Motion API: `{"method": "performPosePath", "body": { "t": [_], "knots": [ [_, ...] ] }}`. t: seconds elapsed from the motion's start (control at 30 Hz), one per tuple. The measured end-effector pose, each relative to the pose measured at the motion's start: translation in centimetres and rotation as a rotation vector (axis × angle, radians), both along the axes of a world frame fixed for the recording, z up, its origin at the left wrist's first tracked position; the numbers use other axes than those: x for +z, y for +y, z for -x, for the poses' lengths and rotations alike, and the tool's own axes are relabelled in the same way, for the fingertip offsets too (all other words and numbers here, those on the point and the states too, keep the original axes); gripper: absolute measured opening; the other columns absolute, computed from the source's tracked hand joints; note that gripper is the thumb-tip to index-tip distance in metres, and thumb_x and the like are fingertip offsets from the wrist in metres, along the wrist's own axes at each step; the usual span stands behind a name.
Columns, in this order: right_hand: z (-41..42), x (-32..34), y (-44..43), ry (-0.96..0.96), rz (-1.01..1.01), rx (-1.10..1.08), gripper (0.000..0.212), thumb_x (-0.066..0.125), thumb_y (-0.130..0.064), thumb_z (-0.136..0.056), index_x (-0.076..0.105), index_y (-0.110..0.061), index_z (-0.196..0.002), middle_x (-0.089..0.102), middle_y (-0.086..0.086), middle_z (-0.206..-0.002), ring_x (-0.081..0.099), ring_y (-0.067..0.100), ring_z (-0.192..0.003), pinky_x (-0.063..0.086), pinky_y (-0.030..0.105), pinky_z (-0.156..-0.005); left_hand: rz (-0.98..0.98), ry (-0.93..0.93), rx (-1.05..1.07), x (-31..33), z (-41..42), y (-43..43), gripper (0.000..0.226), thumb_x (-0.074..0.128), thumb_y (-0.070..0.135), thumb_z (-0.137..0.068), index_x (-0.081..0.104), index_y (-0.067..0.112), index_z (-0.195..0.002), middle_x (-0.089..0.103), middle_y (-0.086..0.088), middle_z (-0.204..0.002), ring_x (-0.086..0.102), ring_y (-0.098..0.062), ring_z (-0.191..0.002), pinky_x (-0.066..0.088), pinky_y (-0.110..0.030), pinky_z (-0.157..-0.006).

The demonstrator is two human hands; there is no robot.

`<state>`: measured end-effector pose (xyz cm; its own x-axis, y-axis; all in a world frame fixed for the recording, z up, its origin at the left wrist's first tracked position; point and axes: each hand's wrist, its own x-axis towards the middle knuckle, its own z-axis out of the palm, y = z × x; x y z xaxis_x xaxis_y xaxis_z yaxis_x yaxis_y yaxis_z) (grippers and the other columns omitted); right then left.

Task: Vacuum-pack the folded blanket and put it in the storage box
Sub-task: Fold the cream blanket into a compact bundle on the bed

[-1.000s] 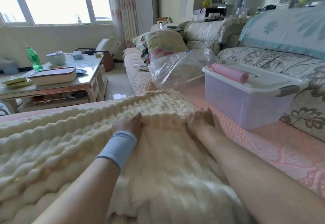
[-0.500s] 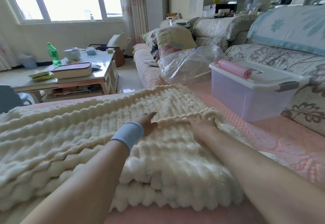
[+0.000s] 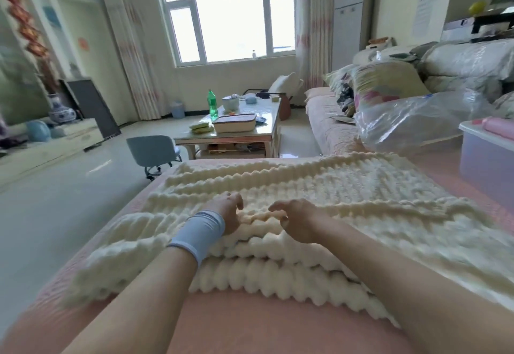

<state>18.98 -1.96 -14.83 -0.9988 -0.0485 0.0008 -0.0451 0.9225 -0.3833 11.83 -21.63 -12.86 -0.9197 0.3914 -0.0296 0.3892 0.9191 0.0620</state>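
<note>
While left hand (image 3: 228, 212) and right hand (image 3: 299, 218) pinch the blanket (image 3: 361, 186) on the sofa (image 3: 250, 326), a table (image 3: 222, 140) stands beyond.

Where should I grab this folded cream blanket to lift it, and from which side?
Grip the blanket by its thick stacked near edge, coming from your side and reaching under both ends. The layers pile up there into a firm stack. The far single layer lies flat and loose, so it would likely unfold.
</note>
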Motion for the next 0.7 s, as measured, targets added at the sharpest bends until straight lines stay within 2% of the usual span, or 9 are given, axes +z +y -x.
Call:
{"method": "performPosePath", "body": {
  "t": [0.1,0.23,0.3,0.37,0.43,0.47,0.6,0.67,0.7],
  "knots": [
    [3.2,-0.1,-5.3,0.003,0.018,0.085,0.059,0.045,-0.009,-0.094,0.042,-0.036,-0.147,0.047,0.002,-0.149,0.052,0.024,-0.127,0.049,0.035,-0.098,0.038,-0.096,0.090,-2.0,0.9,-5.7,0.050,0.059,0.041,-0.081,0.045,0.030,-0.127,0.046,-0.002,-0.131,0.047,-0.023,-0.117,0.044,-0.039,-0.100],
    [7.1,-1.1,-11.0,-0.060,-0.153,0.237,0.074,0.045,-0.009,-0.088,0.029,-0.044,-0.151,0.043,-0.005,-0.152,0.053,0.023,-0.126,0.051,0.034,-0.096,0.157,-0.182,0.145,-3.6,2.2,-10.4,0.085,0.075,0.045,-0.074,0.030,0.026,-0.144,0.033,-0.005,-0.143,0.034,-0.029,-0.131,0.036,-0.039,-0.107],
    [9.0,-1.6,-13.0,-0.038,-0.281,0.281,0.065,0.044,-0.012,-0.087,0.041,-0.042,-0.145,0.053,-0.004,-0.144,0.055,0.023,-0.126,0.048,0.028,-0.090,0.170,-0.217,0.167,-3.9,3.1,-13.0,0.082,0.073,0.033,-0.082,0.028,0.023,-0.149,0.027,-0.009,-0.151,0.031,-0.033,-0.137,0.032,-0.042,-0.110],
    [10.2,-1.6,-13.6,0.025,-0.356,0.273,0.038,0.048,-0.019,-0.088,0.058,-0.034,-0.122,0.064,-0.002,-0.122,0.062,0.026,-0.114,0.045,0.028,-0.076,0.219,-0.236,0.179,-4.2,3.3,-14.9,0.082,0.073,0.026,-0.083,0.027,0.021,-0.150,0.032,-0.010,-0.151,0.037,-0.032,-0.136,0.035,-0.040,-0.108],
    [11.4,-1.3,-13.7,0.067,-0.371,0.231,0.013,0.048,-0.028,-0.089,0.056,-0.030,-0.099,0.067,0.002,-0.113,0.064,0.027,-0.106,0.042,0.028,-0.071,0.228,-0.243,0.231,-3.8,3.8,-16.7,0.077,0.073,0.024,-0.082,0.032,0.023,-0.147,0.044,-0.007,-0.144,0.047,-0.028,-0.129,0.041,-0.035,-0.103],
    [11.9,-1.1,-13.4,0.080,-0.331,0.202,0.010,0.047,-0.031,-0.089,0.055,-0.029,-0.094,0.067,0.004,-0.112,0.064,0.029,-0.104,0.041,0.028,-0.071,0.244,-0.216,0.261,-3.2,4.1,-17.3,0.074,0.073,0.024,-0.080,0.037,0.027,-0.144,0.046,-0.005,-0.143,0.048,-0.026,-0.129,0.042,-0.034,-0.103],
    [13.8,0.2,-12.3,0.155,-0.160,0.205,0.034,0.036,-0.053,-0.073,0.049,-0.022,-0.065,0.059,-0.002,-0.075,0.057,0.026,-0.077,0.035,0.027,-0.056,0.425,-0.052,0.343,0.9,7.2,-18.6,0.044,0.057,0.023,-0.081,0.057,0.026,-0.125,0.056,-0.002,-0.133,0.054,-0.026,-0.122,0.045,-0.039,-0.102],
    [15.4,0.8,-11.8,0.249,-0.199,0.154,0.040,0.031,-0.059,-0.069,0.047,-0.023,-0.065,0.062,-0.001,-0.077,0.059,0.025,-0.078,0.040,0.030,-0.061,0.477,0.140,0.379,2.8,9.1,-18.0,0.042,0.050,0.023,-0.086,0.056,0.024,-0.127,0.055,-0.004,-0.133,0.049,-0.027,-0.124,0.039,-0.040,-0.101],
    [16.4,1.2,-11.5,0.300,-0.232,0.092,0.040,0.033,-0.058,-0.076,0.051,-0.024,-0.071,0.067,0.002,-0.086,0.062,0.026,-0.084,0.042,0.032,-0.067,0.449,0.295,0.400,3.8,10.0,-17.5,0.040,0.048,0.021,-0.087,0.056,0.025,-0.127,0.052,-0.005,-0.130,0.046,-0.027,-0.124,0.038,-0.039,-0.098]
  ]
}}
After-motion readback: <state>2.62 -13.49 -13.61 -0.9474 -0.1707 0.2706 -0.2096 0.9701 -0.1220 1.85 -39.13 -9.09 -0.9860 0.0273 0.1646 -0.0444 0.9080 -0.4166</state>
